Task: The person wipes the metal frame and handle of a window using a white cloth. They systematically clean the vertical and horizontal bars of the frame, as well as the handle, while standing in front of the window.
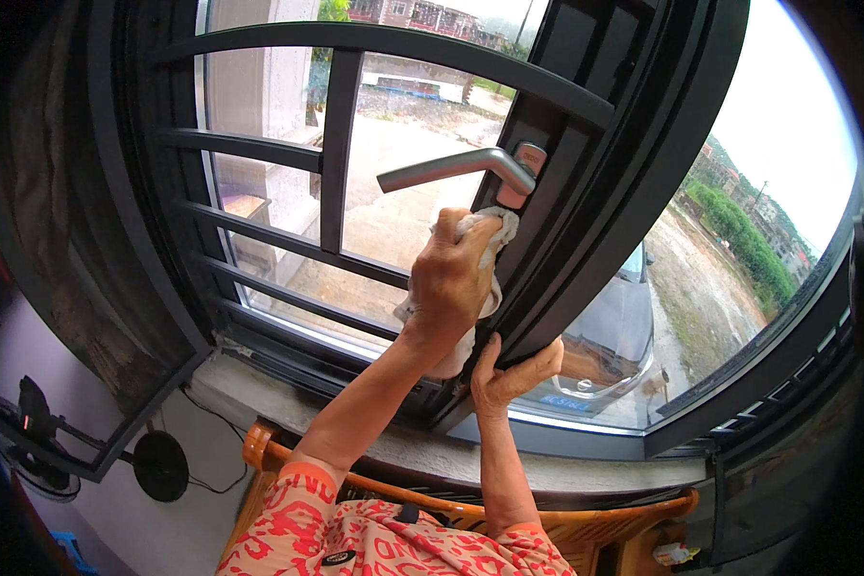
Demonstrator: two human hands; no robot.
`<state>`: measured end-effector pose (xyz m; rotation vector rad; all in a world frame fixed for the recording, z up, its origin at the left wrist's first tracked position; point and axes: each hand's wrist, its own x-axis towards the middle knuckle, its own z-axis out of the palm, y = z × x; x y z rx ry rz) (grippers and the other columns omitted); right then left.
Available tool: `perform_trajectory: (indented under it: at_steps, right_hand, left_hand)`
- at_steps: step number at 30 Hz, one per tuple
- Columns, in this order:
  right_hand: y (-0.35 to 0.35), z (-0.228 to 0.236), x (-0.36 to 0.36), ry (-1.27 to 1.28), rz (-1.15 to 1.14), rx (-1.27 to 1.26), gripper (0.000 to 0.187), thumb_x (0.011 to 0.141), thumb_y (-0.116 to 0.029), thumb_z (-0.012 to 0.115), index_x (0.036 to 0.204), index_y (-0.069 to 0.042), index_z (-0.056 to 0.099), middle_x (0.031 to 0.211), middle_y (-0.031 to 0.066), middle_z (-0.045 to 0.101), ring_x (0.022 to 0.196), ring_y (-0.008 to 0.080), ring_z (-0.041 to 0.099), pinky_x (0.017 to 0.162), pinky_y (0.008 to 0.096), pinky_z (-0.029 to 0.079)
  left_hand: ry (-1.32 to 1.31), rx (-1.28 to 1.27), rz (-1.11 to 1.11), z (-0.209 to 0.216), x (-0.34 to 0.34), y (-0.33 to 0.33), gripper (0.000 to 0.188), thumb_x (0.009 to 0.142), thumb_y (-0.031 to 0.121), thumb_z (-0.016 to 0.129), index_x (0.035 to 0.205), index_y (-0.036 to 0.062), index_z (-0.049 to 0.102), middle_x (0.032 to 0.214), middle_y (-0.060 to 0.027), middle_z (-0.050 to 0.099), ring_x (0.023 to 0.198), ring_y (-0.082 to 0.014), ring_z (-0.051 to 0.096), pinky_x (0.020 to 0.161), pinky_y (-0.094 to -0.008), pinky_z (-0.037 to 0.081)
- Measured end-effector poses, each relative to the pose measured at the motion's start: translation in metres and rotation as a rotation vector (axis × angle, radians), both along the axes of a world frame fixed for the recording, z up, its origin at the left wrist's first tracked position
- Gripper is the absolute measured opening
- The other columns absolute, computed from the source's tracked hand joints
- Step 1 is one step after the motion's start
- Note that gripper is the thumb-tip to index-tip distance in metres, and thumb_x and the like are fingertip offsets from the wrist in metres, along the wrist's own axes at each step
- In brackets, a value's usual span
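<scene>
My left hand (451, 278) is closed on a whitish cloth (499, 226) and presses it against the dark window frame (557, 226). The cloth lies just below the silver window handle (461, 169), and part of it hangs under the hand. The handle's lever points left from its plate on the frame. Lower down, my right hand (516, 376) grips the frame's edge, thumb on the near side and fingers around the right side. Dark bars (336, 154) cross the glass left of the handle.
A pale sill (288, 403) runs below the window. Nearer stands a wooden bench (595, 523). At the left are a black fan (43, 442) with a cord and a dark curtain (58, 240). Through the glass at the right a parked car (605, 336) shows outside.
</scene>
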<state>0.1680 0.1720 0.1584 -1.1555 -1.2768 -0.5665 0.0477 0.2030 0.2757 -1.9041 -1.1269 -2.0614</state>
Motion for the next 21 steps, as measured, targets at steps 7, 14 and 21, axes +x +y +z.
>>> perform_trajectory:
  at_steps: [7, 14, 21]
  right_hand:
    - [-0.002, 0.002, 0.0, -0.037, -0.014, -0.016, 0.073, 0.088, -0.022, 0.065, 0.14, 0.009, 0.025, 0.131, 0.0258, 0.03, 0.122, 0.0381, 0.032, 0.102, 0.0488, 0.026]
    - [-0.001, 0.0, 0.002, -0.029, -0.033, -0.006, 0.073, 0.088, -0.022, 0.065, 0.141, 0.008, 0.025, 0.13, 0.0247, 0.031, 0.12, 0.038, 0.034, 0.101, 0.0493, 0.027]
    - [0.0, -0.001, 0.0, -0.021, -0.033, -0.006, 0.073, 0.087, -0.025, 0.066, 0.139, 0.008, 0.027, 0.128, 0.0235, 0.032, 0.119, 0.0376, 0.035, 0.1, 0.0487, 0.029]
  left_hand:
    - [0.279, -0.317, 0.035, 0.005, -0.008, -0.016, 0.019, 0.078, 0.001, 0.064, 0.097, 0.0032, 0.066, 0.104, -0.0171, 0.053, 0.082, -0.0343, 0.066, 0.069, -0.0415, 0.056]
    - [0.47, -0.503, -0.107, 0.006, -0.021, -0.032, 0.025, 0.078, 0.007, 0.069, 0.103, 0.0097, 0.07, 0.099, -0.0138, 0.057, 0.08, -0.033, 0.068, 0.07, -0.0405, 0.056]
    - [0.394, -0.33, -0.022, -0.013, -0.002, -0.029, 0.023, 0.074, 0.003, 0.069, 0.097, 0.0074, 0.069, 0.095, -0.012, 0.055, 0.079, -0.031, 0.067, 0.066, -0.0395, 0.055]
